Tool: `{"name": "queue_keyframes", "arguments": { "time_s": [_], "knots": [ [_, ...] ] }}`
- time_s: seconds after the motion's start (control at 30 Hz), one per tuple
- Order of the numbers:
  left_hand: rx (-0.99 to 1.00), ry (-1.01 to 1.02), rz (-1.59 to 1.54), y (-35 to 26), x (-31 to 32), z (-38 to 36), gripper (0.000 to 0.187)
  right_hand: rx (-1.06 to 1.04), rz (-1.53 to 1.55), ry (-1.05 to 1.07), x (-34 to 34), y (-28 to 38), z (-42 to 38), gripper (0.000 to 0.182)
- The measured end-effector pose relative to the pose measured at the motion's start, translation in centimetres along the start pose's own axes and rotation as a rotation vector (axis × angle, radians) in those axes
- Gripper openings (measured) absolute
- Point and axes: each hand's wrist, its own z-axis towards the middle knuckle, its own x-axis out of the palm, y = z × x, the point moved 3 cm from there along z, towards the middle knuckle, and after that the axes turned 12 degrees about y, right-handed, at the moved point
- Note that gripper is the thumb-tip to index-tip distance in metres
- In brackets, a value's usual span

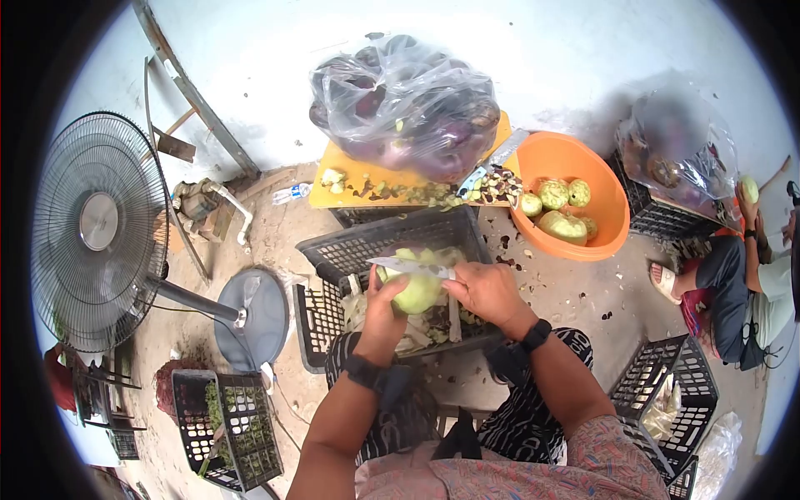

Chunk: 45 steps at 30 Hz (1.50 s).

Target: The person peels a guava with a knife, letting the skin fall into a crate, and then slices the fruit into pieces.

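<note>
In front of me my left hand (385, 312) is closed around a round pale-green vegetable (419, 296), partly peeled. My right hand (490, 293) grips a knife (408, 266), its blade lying across the top of the vegetable. Both are above a black plastic crate (333, 254) holding pale peelings and scraps. Behind the crate an orange board (340, 193) carries chopped trimmings, a second knife with a light-blue handle (472, 182) and a large clear bag of dark purple vegetables (408, 117).
At right stands an orange basin (612, 204) with several peeled vegetables (562, 227). Another bagged load (679, 150) sits on a crate near a seated person (733, 283) holding a pale vegetable. A standing fan (100, 221) is at left. More crates (229, 429) stand at lower left and right.
</note>
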Motion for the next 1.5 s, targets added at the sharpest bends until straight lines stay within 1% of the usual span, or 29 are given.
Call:
{"name": "queue_keyframes", "arguments": {
  "time_s": [0.1, 0.17, 0.4, 0.47, 0.5, 0.53, 0.6, 0.67, 0.8, 0.9, 1.0, 1.13, 1.2, 1.3, 1.4, 1.5],
  "knots": [
    [-0.021, 0.002, -0.032, 0.1, -0.1, 0.1, 0.051, 0.03, 0.013, 0.006, 0.3, -0.3, 0.0, 0.036],
    [-0.054, 0.035, 0.033, -0.1, 0.2, 0.0, 0.055, 0.021, 0.012, -0.007, 0.2, -0.4, 0.0, 0.036],
    [-0.062, 0.03, 0.091, -0.4, 0.6, -0.2, 0.056, -0.013, 0.001, -0.045, 0.0, -0.1, -0.3, 0.035],
    [-0.034, 0.047, 0.052, -0.5, 1.0, -0.2, 0.048, -0.002, -0.024, -0.002, 0.0, 0.0, -0.4, 0.032],
    [-0.036, 0.046, 0.051, -0.4, 1.2, -0.3, 0.048, 0.006, -0.047, 0.04, 0.1, 0.0, -0.4, 0.03],
    [-0.051, 0.024, 0.055, -0.1, 1.3, -0.5, 0.048, 0.01, -0.045, 0.041, 0.3, -0.1, -0.4, 0.03],
    [-0.075, 0.002, 0.059, 0.2, 1.2, -0.5, 0.048, -0.022, -0.052, -0.027, 0.5, -0.3, -0.4, 0.032],
    [-0.088, 0.077, 0.147, 0.2, 1.0, -0.4, 0.057, -0.015, -0.049, -0.021, 0.5, -0.6, -0.5, 0.032],
    [-0.112, 0.003, 0.11, 0.7, -0.9, -0.4, 0.05, -0.02, -0.03, -0.033, 0.4, -1.4, -0.3, 0.031],
    [-0.122, -0.008, 0.023, 0.6, -1.0, -0.4, 0.053, -0.025, -0.027, -0.048, 0.3, -1.3, -0.4, 0.032],
    [-0.143, -0.004, 0.014, 0.7, -1.5, -0.4, 0.054, -0.011, -0.024, -0.025, 0.2, -1.1, -0.4, 0.032],
    [-0.14, 0.033, 0.02, 0.3, -0.7, -0.6, 0.055, -0.032, -0.01, -0.036, 0.1, -0.6, -0.4, 0.032],
    [-0.152, 0.021, 0.102, 0.1, 0.0, -1.1, 0.056, -0.058, -0.005, -0.021, 0.1, -0.3, -0.3, 0.032],
    [-0.169, 0.034, 0.063, 0.5, 0.2, -1.2, 0.056, -0.066, -0.008, -0.019, 0.0, -0.4, -0.4, 0.031],
    [-0.147, 0.058, 0.131, 0.5, 0.4, -1.0, 0.057, -0.009, -0.003, 0.018, 0.2, -1.1, -0.6, 0.029],
    [-0.155, 0.064, 0.131, 0.4, 0.7, -1.0, 0.06, 0.014, 0.017, 0.03, -0.1, -1.5, -0.9, 0.029]
  ]
}}
